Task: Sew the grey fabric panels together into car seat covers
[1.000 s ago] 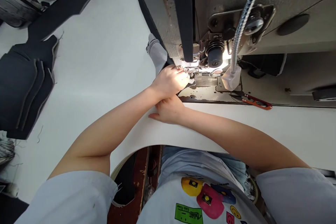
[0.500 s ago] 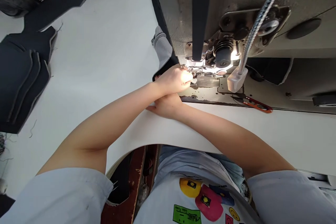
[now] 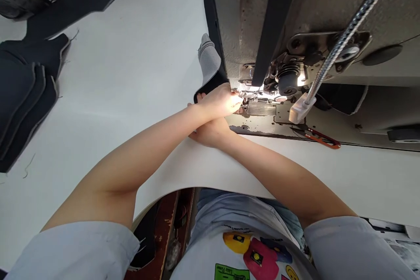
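Observation:
My left hand (image 3: 222, 99) crosses over my right wrist, its fingers curled in close beside the lit needle area of the sewing machine (image 3: 231, 43). It pinches the edge of a black fabric piece (image 3: 215, 82), whose light grey underside (image 3: 210, 62) is folded up along the machine's left side. Beneath it, my right hand (image 3: 211, 132) lies against the table and the fabric. Its thumb sticks out apart to the left, and fingertips show past my left wrist at the fabric's fold; the rest of that hand is covered. The stitching point is hidden by my left fingers.
Red-handled thread snips (image 3: 318, 137) lie on the machine bed at right. A lamp on a flexible metal neck (image 3: 351, 39) hangs before the needle area. Stacked dark fabric pieces (image 3: 19, 100) lie on the white table (image 3: 147, 52) at left, with another dark piece (image 3: 75, 6) behind.
The view has shifted, so the machine sits slightly further right and lower. My hands stay crossed at the needle area; more of my right fingertips show beyond my left wrist.

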Available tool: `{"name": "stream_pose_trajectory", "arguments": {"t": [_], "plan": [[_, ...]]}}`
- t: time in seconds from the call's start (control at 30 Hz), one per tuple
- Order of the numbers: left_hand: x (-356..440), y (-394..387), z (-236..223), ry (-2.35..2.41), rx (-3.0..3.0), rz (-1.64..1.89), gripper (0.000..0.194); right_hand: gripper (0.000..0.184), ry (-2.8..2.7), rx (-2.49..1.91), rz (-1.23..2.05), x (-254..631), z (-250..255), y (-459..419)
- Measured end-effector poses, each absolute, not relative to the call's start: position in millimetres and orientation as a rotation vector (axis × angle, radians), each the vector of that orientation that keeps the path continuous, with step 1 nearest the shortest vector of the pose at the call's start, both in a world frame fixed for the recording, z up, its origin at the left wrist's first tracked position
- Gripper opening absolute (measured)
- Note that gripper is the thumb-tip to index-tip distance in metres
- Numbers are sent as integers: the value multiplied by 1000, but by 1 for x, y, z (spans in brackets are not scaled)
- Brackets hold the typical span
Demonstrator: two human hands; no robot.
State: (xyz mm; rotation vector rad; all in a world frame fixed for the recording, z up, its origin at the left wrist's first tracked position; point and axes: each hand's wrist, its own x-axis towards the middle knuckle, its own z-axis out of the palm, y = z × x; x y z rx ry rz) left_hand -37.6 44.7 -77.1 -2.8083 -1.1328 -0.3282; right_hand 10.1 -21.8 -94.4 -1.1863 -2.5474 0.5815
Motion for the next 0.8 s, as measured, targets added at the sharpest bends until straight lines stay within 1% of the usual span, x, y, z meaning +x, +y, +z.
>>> {"name": "stream_pose_trajectory", "arguments": {"t": [0.27, 0.53, 0.8], "plan": [[-32, 41, -72, -1281, -2744, -240, 17, 69, -2537, -1192, 552, 11, -94, -21], [-37, 49, -78, -1122, -2843, -295, 17, 70, -2530, -1185, 519, 11, -93, -22], [-36, 53, -78, -1069, -2822, -270, 20, 65, -2504, -1150, 563, 12, -92, -22]]}}
